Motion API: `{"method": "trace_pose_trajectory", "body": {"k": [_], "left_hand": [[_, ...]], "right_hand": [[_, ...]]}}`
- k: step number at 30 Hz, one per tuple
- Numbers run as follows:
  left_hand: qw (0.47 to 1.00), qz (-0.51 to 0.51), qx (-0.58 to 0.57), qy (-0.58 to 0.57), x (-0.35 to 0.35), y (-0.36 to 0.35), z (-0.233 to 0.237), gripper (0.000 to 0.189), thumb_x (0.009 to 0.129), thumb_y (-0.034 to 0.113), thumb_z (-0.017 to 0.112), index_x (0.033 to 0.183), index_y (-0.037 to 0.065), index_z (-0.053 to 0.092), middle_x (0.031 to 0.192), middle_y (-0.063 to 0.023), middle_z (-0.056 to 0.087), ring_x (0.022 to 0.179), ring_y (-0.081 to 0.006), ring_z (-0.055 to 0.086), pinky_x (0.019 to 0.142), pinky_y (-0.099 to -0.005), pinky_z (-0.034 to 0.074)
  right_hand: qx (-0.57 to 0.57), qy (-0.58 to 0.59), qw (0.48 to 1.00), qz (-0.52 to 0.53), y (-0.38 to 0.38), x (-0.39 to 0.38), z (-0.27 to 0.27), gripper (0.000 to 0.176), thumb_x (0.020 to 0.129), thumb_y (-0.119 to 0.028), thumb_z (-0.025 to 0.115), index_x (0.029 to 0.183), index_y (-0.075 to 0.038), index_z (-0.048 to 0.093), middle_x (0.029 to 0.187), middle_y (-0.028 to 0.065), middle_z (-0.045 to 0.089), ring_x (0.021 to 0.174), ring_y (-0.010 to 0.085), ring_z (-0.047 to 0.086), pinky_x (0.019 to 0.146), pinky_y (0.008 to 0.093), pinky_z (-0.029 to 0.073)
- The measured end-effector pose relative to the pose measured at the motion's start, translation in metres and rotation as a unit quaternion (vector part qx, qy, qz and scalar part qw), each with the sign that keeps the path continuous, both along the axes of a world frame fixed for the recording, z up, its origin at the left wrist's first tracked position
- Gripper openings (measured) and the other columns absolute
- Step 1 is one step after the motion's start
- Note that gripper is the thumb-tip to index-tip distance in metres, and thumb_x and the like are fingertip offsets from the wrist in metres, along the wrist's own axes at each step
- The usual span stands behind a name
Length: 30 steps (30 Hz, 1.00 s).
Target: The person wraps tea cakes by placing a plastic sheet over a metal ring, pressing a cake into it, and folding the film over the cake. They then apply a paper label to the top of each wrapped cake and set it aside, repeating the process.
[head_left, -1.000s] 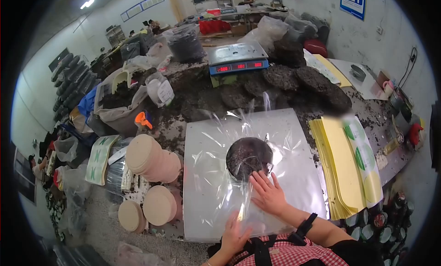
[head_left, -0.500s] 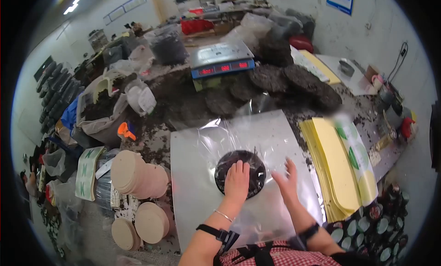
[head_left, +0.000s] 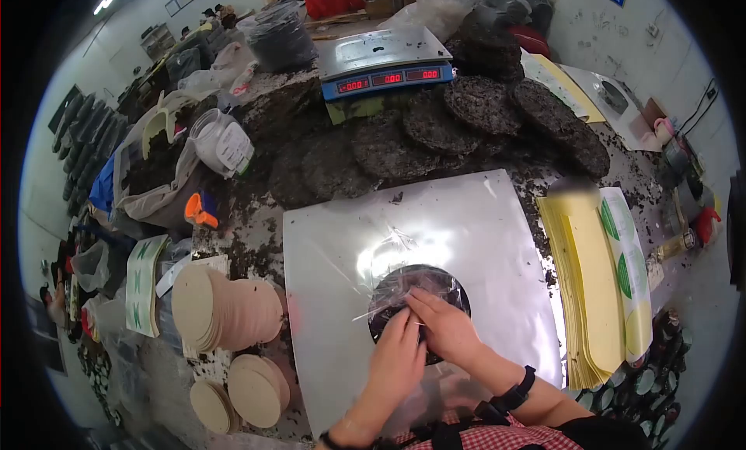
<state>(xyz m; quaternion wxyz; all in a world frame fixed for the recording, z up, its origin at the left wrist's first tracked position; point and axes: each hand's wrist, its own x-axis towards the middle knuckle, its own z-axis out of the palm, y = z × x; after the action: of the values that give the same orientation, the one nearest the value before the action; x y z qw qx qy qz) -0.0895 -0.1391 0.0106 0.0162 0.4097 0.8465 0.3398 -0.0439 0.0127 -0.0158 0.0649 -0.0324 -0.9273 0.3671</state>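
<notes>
Fingers of left hand [head_left: 398, 358], right hand [head_left: 444, 335] bent onto film [head_left: 392, 252] over dark cake [head_left: 454, 285] (pinch unclear); scale [head_left: 382, 55] digits unreadable.

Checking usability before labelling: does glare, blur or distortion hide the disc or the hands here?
Head view: strong fisheye, bent edges, black corners; bright glare on the film above the disc, which shows dark through it; left hand and right hand sharp, covering the disc's near half; a blurred patch at the far end of the paper stack.

Right hand [head_left: 444, 335]: black wrist strap [head_left: 519, 382].
Left hand [head_left: 396, 363]: dark wrist band [head_left: 332, 441].
Top [head_left: 497, 437]: red-and-white check, black straps.
</notes>
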Motion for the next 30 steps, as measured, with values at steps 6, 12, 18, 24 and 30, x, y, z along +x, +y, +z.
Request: {"method": "trace_pose_trajectory", "body": {"k": [6, 12, 18, 24, 30], "left_hand": [[0.9, 0.251, 0.318, -0.16, -0.06, -0.003, -0.02, 0.063, 0.088, 0.004, 0.072, 0.145, -0.004, 0.045, 0.122, -0.0248, 0.062, 0.117, -0.0353, 0.06, 0.109, -0.046, 0.044], [0.959, -0.233, 0.162, 0.018, -0.067, 0.004, -0.032, 0.051, 0.074, -0.002, 0.073, 0.124, 0.002, 0.064, 0.119, -0.0174, 0.059, 0.113, -0.0327, 0.06, 0.1, -0.0487, 0.051], [0.988, -0.137, -0.068, 0.019, -0.056, 0.016, -0.017, 0.036, 0.078, 0.001, 0.065, 0.114, -0.005, 0.062, 0.13, -0.0188, 0.057, 0.126, -0.0361, 0.056, 0.103, -0.0419, 0.05], [0.981, -0.1, 0.15, -0.073, -0.043, 0.003, -0.013, 0.045, 0.089, 0.006, 0.055, 0.133, -0.005, 0.053, 0.152, -0.0224, 0.045, 0.139, -0.0359, 0.047, 0.115, -0.0434, 0.04], [0.983, -0.113, -0.112, 0.094, -0.039, 0.017, -0.025, 0.061, 0.095, 0.017, 0.051, 0.154, 0.002, 0.039, 0.157, -0.0151, 0.043, 0.144, -0.0281, 0.043, 0.121, -0.0422, 0.031]], "right_hand": [[0.103, -0.004, 0.99, 0.099, 0.006, -0.008, -0.003, 0.051, 0.085, -0.01, 0.059, 0.135, 0.001, 0.057, 0.144, 0.0207, 0.055, 0.135, 0.034, 0.053, 0.111, 0.0418, 0.044], [-0.054, 0.004, 0.99, 0.129, 0.039, 0.007, 0.007, 0.035, 0.082, -0.018, 0.07, 0.111, -0.001, 0.063, 0.116, 0.0205, 0.064, 0.108, 0.0367, 0.064, 0.088, 0.0426, 0.054], [0.057, -0.061, 0.996, -0.01, 0.007, -0.004, 0.018, 0.059, 0.076, -0.02, 0.073, 0.125, 0.002, 0.047, 0.131, 0.0188, 0.052, 0.126, 0.0361, 0.053, 0.095, 0.042, 0.055], [0.213, -0.015, 0.976, -0.026, -0.002, -0.008, -0.013, 0.056, 0.081, -0.023, 0.067, 0.129, 0.003, 0.053, 0.136, 0.0176, 0.053, 0.132, 0.033, 0.049, 0.106, 0.0411, 0.047], [0.062, 0.082, 0.995, 0.008, -0.007, 0.046, -0.004, 0.055, 0.085, -0.017, 0.059, 0.134, 0.007, 0.055, 0.132, 0.0234, 0.056, 0.127, 0.04, 0.051, 0.111, 0.0478, 0.04]]}}
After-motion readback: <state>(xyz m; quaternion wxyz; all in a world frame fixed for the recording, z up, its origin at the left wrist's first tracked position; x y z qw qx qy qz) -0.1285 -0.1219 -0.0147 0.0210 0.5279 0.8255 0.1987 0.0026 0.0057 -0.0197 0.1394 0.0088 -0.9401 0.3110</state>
